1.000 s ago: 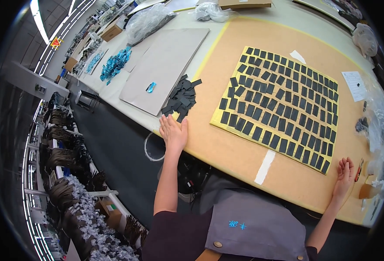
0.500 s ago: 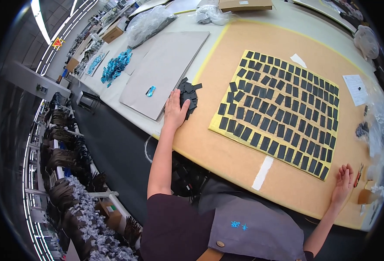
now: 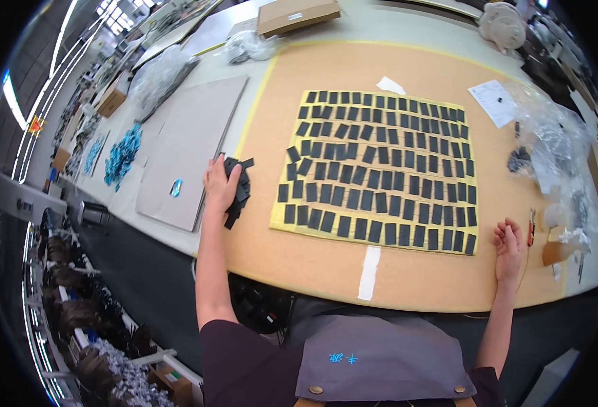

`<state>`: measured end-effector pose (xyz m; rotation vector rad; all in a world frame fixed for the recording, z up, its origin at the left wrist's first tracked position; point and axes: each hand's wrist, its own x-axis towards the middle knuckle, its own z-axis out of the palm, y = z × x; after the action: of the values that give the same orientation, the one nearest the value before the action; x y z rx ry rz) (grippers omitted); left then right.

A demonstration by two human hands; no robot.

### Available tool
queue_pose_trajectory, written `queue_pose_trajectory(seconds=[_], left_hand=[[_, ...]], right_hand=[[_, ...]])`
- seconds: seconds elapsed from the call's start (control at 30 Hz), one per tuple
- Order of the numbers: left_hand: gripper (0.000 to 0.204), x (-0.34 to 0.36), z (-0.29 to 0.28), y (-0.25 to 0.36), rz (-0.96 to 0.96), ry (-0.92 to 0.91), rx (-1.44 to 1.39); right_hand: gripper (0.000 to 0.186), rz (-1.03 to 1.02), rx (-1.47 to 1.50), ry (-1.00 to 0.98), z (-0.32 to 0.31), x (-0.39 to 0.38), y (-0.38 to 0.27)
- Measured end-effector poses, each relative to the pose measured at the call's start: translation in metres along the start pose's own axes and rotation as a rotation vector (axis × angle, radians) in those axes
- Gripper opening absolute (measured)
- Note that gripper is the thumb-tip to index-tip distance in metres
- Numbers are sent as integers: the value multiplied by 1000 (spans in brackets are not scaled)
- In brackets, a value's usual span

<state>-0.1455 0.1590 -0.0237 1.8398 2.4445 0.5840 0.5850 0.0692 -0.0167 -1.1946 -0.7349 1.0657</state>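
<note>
A loose heap of small black rectangular pieces lies beside the stack of grey boards. My left hand rests at the heap's left side, fingers stretched and thumb over the pieces. Many similar black pieces lie in uneven rows on a yellow-edged board in the middle of the table. To the right of that board, my right hand lies palm up on the table, its fingers loosely bent and nothing visible in it. Just beyond it is a slim red-and-black tool.
Grey boards carry one small shiny blue packet. Farther left sits a pile of blue packets. A cardboard box and clear plastic bags stand at the back. Paper and crumpled plastic lie at right.
The view has turned, so the table appears more level and shifted left. My left hand is still at the black heap. My right hand remains beside the board, fingers loosely bent.
</note>
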Motion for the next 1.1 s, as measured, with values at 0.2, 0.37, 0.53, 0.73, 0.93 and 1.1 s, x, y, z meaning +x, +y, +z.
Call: queue_pose_trajectory(seconds=[0.2, 0.37, 0.53, 0.73, 0.93, 1.1], left_hand=[[57, -28, -14, 51, 160, 163, -26], [28, -125, -31, 132, -22, -44, -1050], [44, -224, -53, 203, -647, -1003, -1868], [67, -236, -28, 240, -866, -1200, -2334], [75, -221, -26, 251, -834, -1251, -2348], [71, -215, -29, 239, -898, -1155, -2247]], right_hand=[[27, 104, -201, -129, 27, 36, -34], [35, -19, -507, -294, 97, 133, -59], [55, -259, -908, -450, 161, 275, -39], [63, -192, -1091, -456, 222, 317, -11], [71, -137, -1105, -507, 206, 310, -7], [69, -117, -1180, -467, 165, 278, -20]])
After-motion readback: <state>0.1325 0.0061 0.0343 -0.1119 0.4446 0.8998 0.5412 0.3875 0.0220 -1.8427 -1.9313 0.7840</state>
